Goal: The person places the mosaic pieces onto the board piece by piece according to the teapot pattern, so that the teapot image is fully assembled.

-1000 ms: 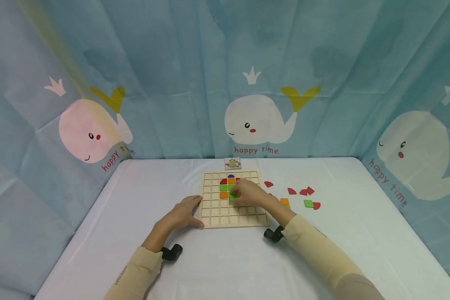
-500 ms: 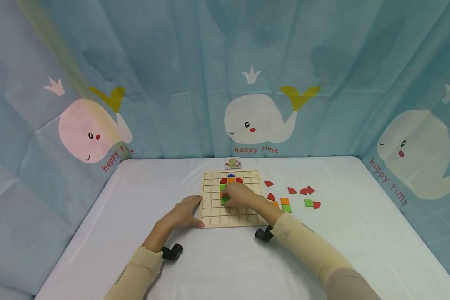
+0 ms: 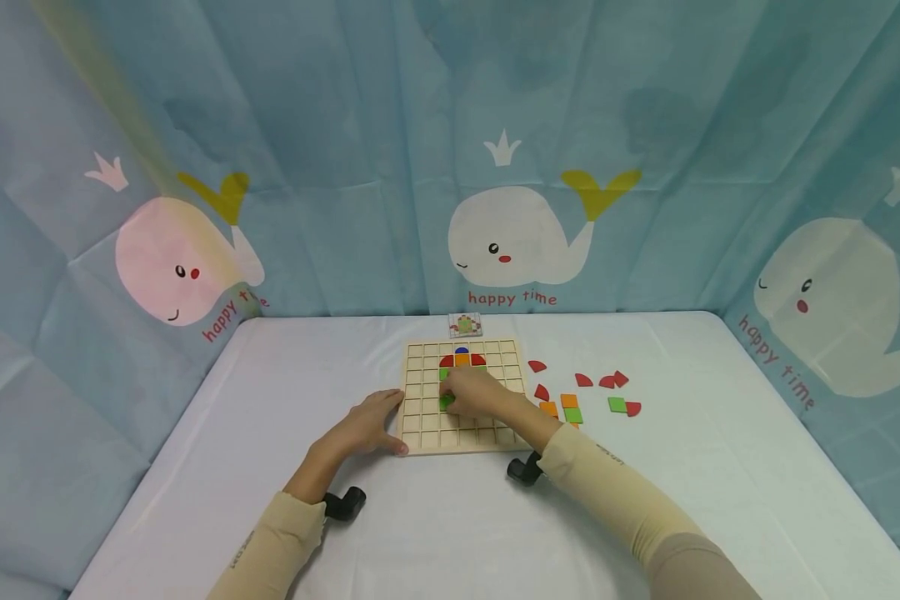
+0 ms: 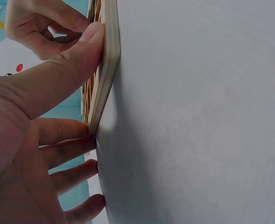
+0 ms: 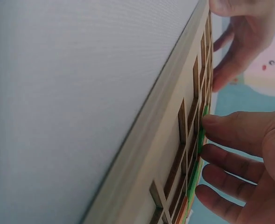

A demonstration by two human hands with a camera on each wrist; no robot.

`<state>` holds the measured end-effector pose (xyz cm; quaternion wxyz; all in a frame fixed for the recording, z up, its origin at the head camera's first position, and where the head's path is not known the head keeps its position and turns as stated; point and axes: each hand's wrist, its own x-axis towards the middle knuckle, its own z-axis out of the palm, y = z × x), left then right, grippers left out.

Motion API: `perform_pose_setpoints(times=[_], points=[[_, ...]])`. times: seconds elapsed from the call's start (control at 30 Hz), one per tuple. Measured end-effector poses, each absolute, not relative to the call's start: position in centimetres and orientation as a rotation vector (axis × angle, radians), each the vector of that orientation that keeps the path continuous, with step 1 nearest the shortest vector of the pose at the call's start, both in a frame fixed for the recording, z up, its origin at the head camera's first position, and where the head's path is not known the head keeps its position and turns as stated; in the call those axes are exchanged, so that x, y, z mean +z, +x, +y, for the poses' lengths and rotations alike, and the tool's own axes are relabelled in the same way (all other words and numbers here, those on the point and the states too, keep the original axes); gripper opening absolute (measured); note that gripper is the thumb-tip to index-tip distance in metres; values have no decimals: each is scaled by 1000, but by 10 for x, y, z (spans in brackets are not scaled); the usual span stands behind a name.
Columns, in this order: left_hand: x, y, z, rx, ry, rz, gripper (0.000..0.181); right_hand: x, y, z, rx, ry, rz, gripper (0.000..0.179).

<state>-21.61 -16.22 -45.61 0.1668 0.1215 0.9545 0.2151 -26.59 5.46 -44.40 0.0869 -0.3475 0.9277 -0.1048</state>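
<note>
My right hand (image 3: 476, 392) reaches over a pale wooden grid board (image 3: 430, 440). Its thumb and fingertips pinch a green square tile (image 3: 446, 403) down at the board's surface, as the right wrist view also shows with green (image 5: 202, 135) under the fingertips. Tiles set above it include a blue half-round (image 3: 461, 351), an orange square (image 3: 462, 361) and a red quarter-round on each side; the hand covers part of the rows below. My left hand (image 3: 365, 423) rests against the board's left front corner, thumb on the front edge, fingers fairly straight along the left side.
Loose red quarter-rounds (image 3: 537, 366), orange squares (image 3: 568, 401) and green squares (image 3: 617, 405) lie on the white table right of the board. A small picture card (image 3: 465, 325) lies behind it. A whale-print curtain (image 3: 360, 242) hangs behind.
My right hand has moved left and slightly nearer with the green tile, then nearly stopped, uncovering the red quarter-round at upper right. The left hand has stayed in place.
</note>
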Motion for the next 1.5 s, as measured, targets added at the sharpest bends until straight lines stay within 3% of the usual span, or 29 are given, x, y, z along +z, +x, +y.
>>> perform_pose_setpoints(times=[0.37,0.6,1.5], points=[[-456,-216,-163,631,352,2722,99,-441,-267,57,-416,-1066,2741,13],[-455,-215,-162,607,358,2727,99,-431,-263,73,-570,-992,2716,21],[-458,-215,-164,641,355,2722,97,-424,-260,169,-600,-700,2835,24]])
